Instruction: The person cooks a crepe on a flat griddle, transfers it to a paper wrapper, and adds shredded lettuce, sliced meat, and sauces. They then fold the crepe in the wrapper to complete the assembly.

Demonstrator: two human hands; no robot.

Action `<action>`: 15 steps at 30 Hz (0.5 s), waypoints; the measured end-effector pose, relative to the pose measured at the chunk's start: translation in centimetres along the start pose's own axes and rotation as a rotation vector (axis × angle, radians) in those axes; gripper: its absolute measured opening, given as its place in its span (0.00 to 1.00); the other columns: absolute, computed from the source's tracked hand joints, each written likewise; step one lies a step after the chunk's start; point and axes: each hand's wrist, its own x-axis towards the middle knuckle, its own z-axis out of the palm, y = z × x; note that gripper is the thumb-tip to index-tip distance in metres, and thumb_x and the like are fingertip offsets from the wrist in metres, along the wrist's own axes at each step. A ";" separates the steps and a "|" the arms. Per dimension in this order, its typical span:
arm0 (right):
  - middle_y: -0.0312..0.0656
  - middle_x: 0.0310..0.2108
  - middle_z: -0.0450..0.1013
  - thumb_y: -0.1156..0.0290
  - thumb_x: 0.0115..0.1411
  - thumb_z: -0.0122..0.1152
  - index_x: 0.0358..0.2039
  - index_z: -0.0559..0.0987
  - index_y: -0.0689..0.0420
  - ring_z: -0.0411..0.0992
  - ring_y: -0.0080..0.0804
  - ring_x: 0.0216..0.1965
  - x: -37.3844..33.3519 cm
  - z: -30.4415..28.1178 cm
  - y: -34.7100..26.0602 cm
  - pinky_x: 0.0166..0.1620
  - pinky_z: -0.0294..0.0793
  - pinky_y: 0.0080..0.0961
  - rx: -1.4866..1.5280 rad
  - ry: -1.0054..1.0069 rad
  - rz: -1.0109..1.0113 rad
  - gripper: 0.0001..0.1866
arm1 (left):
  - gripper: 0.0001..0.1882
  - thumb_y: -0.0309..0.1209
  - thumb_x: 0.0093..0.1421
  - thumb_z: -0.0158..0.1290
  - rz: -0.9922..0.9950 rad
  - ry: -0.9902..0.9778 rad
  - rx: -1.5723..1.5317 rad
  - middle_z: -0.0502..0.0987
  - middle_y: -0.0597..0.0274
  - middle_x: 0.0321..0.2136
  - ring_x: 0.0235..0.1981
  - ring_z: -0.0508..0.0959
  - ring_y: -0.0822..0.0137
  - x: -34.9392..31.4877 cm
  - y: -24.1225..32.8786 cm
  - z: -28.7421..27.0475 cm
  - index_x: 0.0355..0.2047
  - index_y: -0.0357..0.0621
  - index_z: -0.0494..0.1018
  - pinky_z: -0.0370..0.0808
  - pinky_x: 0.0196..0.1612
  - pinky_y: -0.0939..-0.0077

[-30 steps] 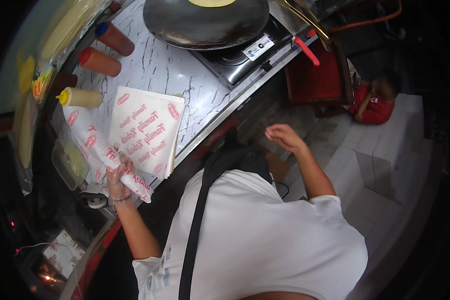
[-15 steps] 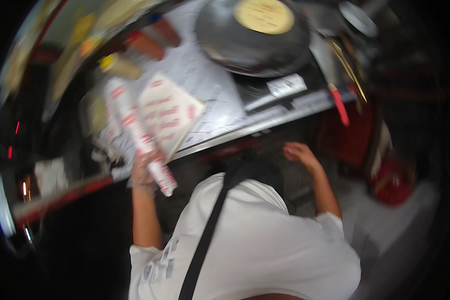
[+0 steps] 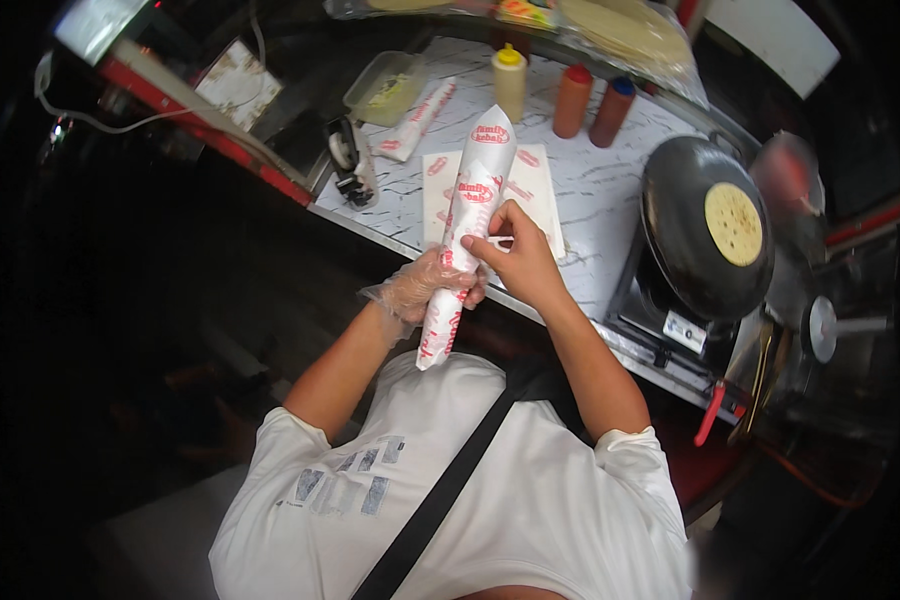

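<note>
A long paper-wrapped roll, white with red print, slants upright in front of me over the counter's front edge. My left hand, in a clear plastic glove, is closed around its lower part. Bare, my right hand has its thumb pressed to the roll's right side at mid-length, the fingers curled against the paper. Behind the roll lie printed paper sheets, partly hidden by it. A second wrapped roll rests beyond, beside a black tape dispenser.
At right, a dark domed pan bearing a round flatbread sits on a burner. Sauce bottles stand at the back near bagged flatbreads. A clear tub is at back left. A red-handled tool overhangs the right edge.
The view has swung left. My left hand has brought the roll in front of my body, and my right hand has come up from below the counter edge onto it.
</note>
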 end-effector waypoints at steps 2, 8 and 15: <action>0.51 0.32 0.75 0.61 0.53 0.74 0.33 0.67 0.59 0.75 0.42 0.34 1.7 1.9 0.1 0.40 0.73 0.35 -0.059 0.048 -0.082 0.23 | 0.21 0.29 0.55 0.67 0.058 0.146 0.108 0.77 0.59 0.32 0.29 0.79 0.67 -0.4 0.1 -0.9 0.46 0.38 0.70 0.78 0.33 0.72; 0.38 0.28 0.72 0.71 0.60 0.67 0.33 0.67 0.57 0.70 0.24 0.34 8.2 7.9 0.4 0.41 0.71 0.23 0.195 -0.087 -0.097 0.14 | 0.18 0.31 0.54 0.67 0.245 0.375 0.222 0.76 0.62 0.26 0.23 0.78 0.70 -3.1 2.9 -5.7 0.40 0.40 0.72 0.76 0.28 0.75; 0.49 0.24 0.76 0.57 0.60 0.66 0.50 0.82 0.56 0.76 0.40 0.28 19.2 17.7 4.4 0.36 0.74 0.36 -0.275 -0.299 0.083 0.21 | 0.16 0.26 0.53 0.67 0.372 0.412 0.291 0.76 0.62 0.26 0.23 0.77 0.70 -5.9 11.8 -13.3 0.39 0.37 0.72 0.76 0.28 0.75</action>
